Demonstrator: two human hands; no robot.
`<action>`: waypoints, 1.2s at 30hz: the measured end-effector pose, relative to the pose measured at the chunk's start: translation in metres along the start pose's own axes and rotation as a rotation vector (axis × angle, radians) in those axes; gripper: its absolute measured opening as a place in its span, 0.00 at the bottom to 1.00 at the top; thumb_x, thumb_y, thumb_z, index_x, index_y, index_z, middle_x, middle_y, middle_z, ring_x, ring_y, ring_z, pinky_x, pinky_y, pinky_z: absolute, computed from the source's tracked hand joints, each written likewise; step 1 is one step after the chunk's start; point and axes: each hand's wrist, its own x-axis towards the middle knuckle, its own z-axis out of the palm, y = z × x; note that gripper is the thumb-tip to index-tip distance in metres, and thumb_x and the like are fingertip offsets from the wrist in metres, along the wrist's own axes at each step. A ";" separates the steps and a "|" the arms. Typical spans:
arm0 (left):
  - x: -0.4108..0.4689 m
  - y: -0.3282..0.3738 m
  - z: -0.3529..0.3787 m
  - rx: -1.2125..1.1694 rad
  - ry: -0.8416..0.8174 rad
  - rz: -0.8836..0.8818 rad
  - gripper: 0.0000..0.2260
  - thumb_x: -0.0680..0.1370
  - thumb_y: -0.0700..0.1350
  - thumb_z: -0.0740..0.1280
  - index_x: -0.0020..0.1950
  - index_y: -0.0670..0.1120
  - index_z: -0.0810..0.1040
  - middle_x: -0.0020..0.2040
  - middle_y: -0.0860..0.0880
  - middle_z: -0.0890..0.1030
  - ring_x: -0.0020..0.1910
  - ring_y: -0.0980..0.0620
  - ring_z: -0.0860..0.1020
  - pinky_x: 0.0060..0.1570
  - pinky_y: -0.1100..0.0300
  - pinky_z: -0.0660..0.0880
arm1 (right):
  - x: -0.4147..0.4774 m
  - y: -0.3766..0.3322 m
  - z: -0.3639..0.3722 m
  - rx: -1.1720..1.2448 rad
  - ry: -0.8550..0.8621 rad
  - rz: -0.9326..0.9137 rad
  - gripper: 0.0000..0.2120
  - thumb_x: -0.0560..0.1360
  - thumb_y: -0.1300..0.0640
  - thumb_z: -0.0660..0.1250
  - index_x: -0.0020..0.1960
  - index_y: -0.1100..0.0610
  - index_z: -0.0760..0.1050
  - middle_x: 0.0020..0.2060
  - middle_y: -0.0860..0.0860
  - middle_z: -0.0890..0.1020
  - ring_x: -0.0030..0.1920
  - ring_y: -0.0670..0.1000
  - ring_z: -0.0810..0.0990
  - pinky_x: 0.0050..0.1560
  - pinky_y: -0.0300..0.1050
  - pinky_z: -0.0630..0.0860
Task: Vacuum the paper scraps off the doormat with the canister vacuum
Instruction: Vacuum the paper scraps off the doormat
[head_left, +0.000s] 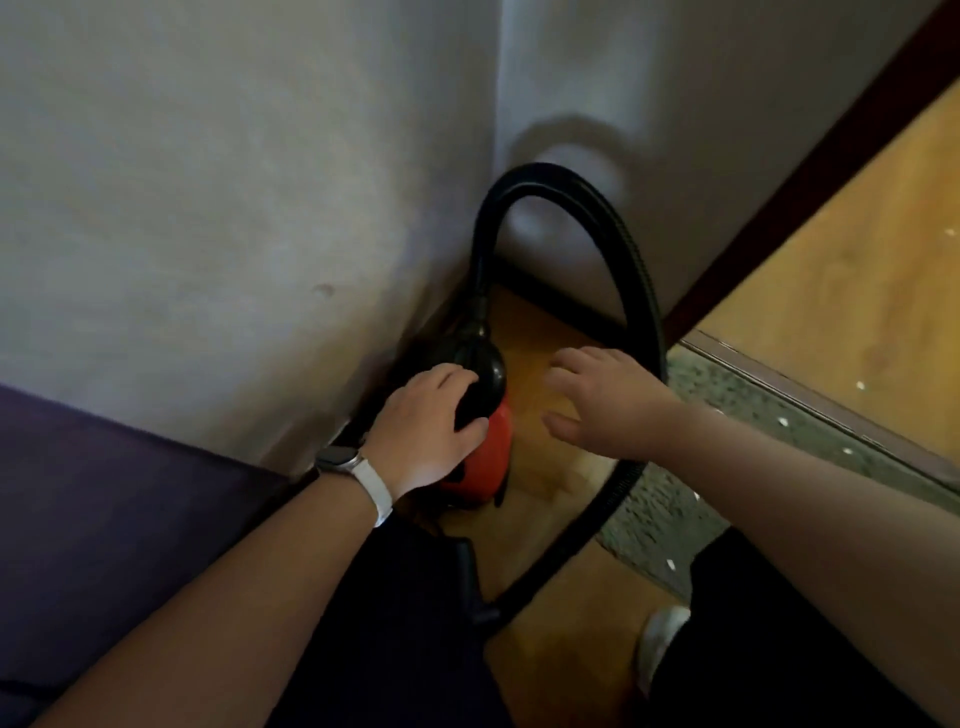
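While the left hand (423, 428) grips the glossy red canister vacuum (493, 460), the right hand (608, 402) hovers spread

One vacuum (480, 467), one hose (639, 291), one doormat (660, 514), one watch (337, 460) and one shoe (657, 639) are showing. Two hands are reaching in, left hand (426, 426) and right hand (602, 400). About five scraps (783, 422) are lying at right.
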 end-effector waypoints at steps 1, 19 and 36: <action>0.007 0.008 0.007 -0.008 -0.014 0.031 0.26 0.79 0.56 0.64 0.75 0.49 0.66 0.74 0.51 0.68 0.72 0.49 0.66 0.69 0.52 0.67 | -0.010 0.009 0.005 -0.012 0.011 0.044 0.24 0.78 0.39 0.59 0.69 0.50 0.71 0.67 0.51 0.72 0.67 0.56 0.71 0.67 0.52 0.68; 0.041 0.096 0.068 0.009 -0.204 0.272 0.23 0.80 0.54 0.63 0.74 0.50 0.67 0.72 0.52 0.69 0.70 0.51 0.67 0.68 0.49 0.67 | -0.027 0.084 0.103 0.639 0.137 0.683 0.49 0.74 0.47 0.72 0.81 0.55 0.43 0.76 0.56 0.64 0.67 0.58 0.74 0.60 0.53 0.78; 0.113 0.168 0.019 0.683 0.088 0.793 0.23 0.74 0.55 0.66 0.66 0.48 0.74 0.65 0.46 0.76 0.69 0.44 0.69 0.73 0.43 0.56 | -0.062 0.092 0.052 0.808 0.237 0.463 0.18 0.73 0.53 0.70 0.58 0.54 0.68 0.39 0.47 0.77 0.35 0.49 0.76 0.31 0.42 0.68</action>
